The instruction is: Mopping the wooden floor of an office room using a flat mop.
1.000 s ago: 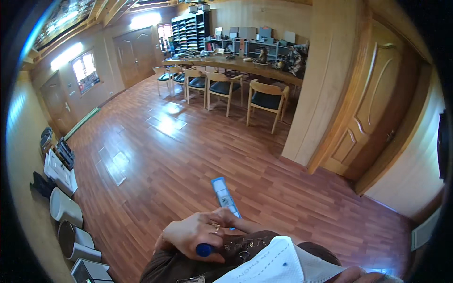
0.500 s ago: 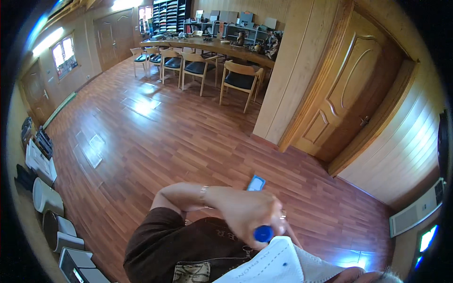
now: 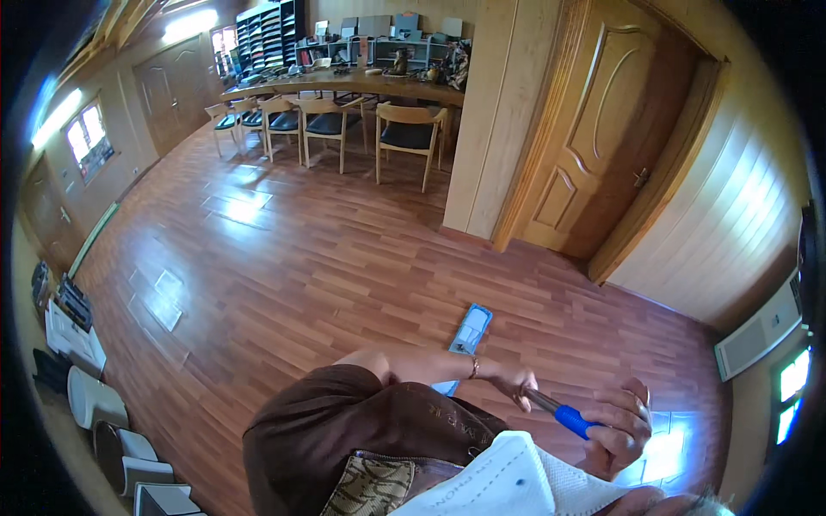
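A flat mop with a blue-edged white head (image 3: 471, 329) lies against the wood floor in front of me. Its metal pole slants up to the right and ends in a blue grip (image 3: 574, 420). My left hand (image 3: 518, 387), with a bracelet at the wrist, is closed round the pole just below that grip. At the grip's upper end, the fingers of my right hand (image 3: 621, 423) curl around it; a ring shows on one finger. My left forearm hides the middle of the pole. Another blue piece shows beneath the forearm, partly covered.
Wooden chairs (image 3: 408, 136) line a long table (image 3: 344, 83) at the back. A wall corner and a closed wooden door (image 3: 602, 129) stand ahead right. Along the left wall are several white toilet-like fixtures (image 3: 95, 397). A white air-conditioner unit (image 3: 761, 331) is at the right.
The mop's blue grip has swung to the right, and both hands have moved right with it. More of the mop head now shows. The view has shifted a little.
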Motion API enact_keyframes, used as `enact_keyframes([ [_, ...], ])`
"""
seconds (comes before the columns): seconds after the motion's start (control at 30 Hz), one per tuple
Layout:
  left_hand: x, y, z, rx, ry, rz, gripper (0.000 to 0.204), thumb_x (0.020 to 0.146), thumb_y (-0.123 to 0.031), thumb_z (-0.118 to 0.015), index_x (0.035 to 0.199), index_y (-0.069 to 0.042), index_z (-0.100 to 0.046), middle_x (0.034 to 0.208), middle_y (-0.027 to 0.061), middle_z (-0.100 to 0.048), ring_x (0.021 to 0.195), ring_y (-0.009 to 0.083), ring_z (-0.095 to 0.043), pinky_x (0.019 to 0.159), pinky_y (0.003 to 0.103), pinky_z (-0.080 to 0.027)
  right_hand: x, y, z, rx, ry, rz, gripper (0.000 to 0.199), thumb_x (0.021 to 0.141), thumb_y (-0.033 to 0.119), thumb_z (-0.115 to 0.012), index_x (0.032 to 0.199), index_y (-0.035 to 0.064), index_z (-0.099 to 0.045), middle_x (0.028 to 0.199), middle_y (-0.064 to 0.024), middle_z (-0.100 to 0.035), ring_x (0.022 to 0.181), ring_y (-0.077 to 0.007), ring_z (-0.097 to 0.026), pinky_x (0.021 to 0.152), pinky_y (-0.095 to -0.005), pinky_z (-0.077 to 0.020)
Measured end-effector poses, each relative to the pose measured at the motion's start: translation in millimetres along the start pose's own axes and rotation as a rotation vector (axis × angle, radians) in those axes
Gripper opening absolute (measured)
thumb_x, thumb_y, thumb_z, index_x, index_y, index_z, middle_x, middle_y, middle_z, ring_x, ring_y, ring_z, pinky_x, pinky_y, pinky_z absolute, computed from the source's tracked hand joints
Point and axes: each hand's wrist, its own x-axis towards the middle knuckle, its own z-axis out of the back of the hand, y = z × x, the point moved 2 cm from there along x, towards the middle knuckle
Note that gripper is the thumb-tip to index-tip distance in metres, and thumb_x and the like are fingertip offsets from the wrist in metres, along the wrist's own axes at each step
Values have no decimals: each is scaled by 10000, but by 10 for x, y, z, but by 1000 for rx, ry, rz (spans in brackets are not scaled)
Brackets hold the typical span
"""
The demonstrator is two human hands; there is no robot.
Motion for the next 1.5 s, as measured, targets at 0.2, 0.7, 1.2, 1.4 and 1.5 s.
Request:
enact_keyframes([
  [0.2, -292, 578, -479, -296, -157, 145, 235, 694, -158, -664, 591, -107, -460, 520, 39, -454, 511, 195, -513, 487, 357, -349, -188, 268, -205, -69, -46, 66, 250, 894, 326, -536, 741, 130, -508, 687, -18, -592, 660, -239, -611, 716, -459, -442],
  [0.7, -2692, 257, -376, 370, -633, 365, 253, 736, -306, -662, 648, -85, -577, 669, 142, -611, 669, 359, -610, 600, 444, -469, 147, 847, -1661, 418, -295, 73, 297, 868, 349, -574, 722, 92, -549, 630, -38, -585, 597, -219, -644, 602, -385, -509],
  [1.2, -6335, 169, -970, 418, -1326, 823, 146, 688, -156, -645, 602, -65, -569, 601, 187, -545, 550, 357, -550, 498, 410, -401, 298, 1654, -4220, 1320, 443, -148, 86, 862, 107, -594, 897, 31, -612, 935, -113, -679, 1009, -315, -634, 898, -448, -428],
  [1.4, -7040, -323, -1689, 465, -1516, 1024, 251, 714, -262, -740, 640, -51, -625, 640, 179, -588, 626, 357, -587, 569, 422, -452, 268, 2134, -4805, 1326, 779, -21, 202, 882, 253, -630, 1002, 90, -625, 1124, -79, -644, 1212, -287, -513, 998, -442, -370],
  [1.5, -7372, -448, -2280, 612, -1516, 1283, 312, 714, -298, -739, 613, -42, -592, 651, 191, -569, 653, 373, -570, 574, 436, -444, 220, 2379, -5000, 1464, 845, 13, 206, 887, 268, -622, 1001, 97, -626, 1140, -79, -638, 1249, -292, -473, 1019, -444, -347],
])
